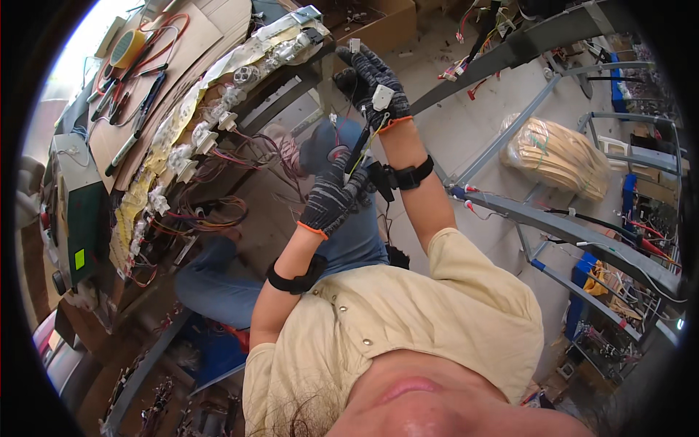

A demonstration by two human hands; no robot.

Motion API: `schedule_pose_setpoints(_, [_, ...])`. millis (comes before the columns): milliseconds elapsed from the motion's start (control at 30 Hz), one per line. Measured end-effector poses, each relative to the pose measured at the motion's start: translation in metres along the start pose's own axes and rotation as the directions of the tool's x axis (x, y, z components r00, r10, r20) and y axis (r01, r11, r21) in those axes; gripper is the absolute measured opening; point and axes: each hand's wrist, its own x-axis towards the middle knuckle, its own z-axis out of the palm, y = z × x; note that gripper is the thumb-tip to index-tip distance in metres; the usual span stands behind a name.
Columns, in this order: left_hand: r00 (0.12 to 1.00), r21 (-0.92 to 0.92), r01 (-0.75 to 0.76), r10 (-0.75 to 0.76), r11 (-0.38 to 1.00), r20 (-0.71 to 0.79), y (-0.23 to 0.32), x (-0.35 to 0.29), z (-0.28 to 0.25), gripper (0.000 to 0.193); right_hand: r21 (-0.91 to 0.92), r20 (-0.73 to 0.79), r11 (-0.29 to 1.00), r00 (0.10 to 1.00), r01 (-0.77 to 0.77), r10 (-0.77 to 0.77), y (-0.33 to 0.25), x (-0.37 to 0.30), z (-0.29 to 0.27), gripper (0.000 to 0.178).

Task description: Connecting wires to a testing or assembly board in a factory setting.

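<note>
Both hands wear dark grey knit gloves with orange cuffs. My left hand (331,193) is closed around a wire harness (357,151) in a black sleeve, with thin yellow-green and white wires beside it. Farther ahead, my right hand (373,84) has its fingers curled at the far end of the harness. A white plastic connector (382,97) lies against that hand near the cuff. A smaller white connector (354,45) shows at its fingertips. Exactly how the right fingers grip is partly hidden.
At left, a workbench edge (149,186) carries a row of white connectors, with bundled wires (211,215) hanging below. Pens and a yellow tape roll (127,49) lie on cardboard. Metal rails (553,211) and a plastic-wrapped bundle (557,156) stand at right.
</note>
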Motion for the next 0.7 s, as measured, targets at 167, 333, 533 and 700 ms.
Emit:
schedule_pose_setpoints(167, [0.98, -0.635, 0.049, -0.158, 0.771, -0.116, 0.012, -0.01, -0.008, 0.027, -0.392, -0.022, 0.879, 0.952, 0.271, -0.304, -0.006, 0.009, 0.004, 0.02])
schedule_pose_setpoints(333, [0.888, -0.552, -0.072, -0.199, 0.83, -0.415, -0.004, -0.012, -0.013, 0.026, -0.845, 0.448, -0.088, 0.608, 0.527, -0.655, -0.004, 0.015, 0.016, 0.01])
schedule_pose_setpoints(533, [0.862, -0.451, -0.15, -0.107, 0.88, -0.495, -0.032, -0.02, -0.012, 0.03, -0.739, 0.662, -0.401, 0.472, 0.542, -0.582, 0.001, 0.016, 0.03, 0.009])
schedule_pose_setpoints(700, [0.884, -0.501, -0.152, -0.11, 0.852, -0.455, -0.026, -0.022, -0.02, 0.031, -0.73, 0.662, -0.349, 0.482, 0.587, -0.574, 0.003, 0.016, 0.03, 0.014])
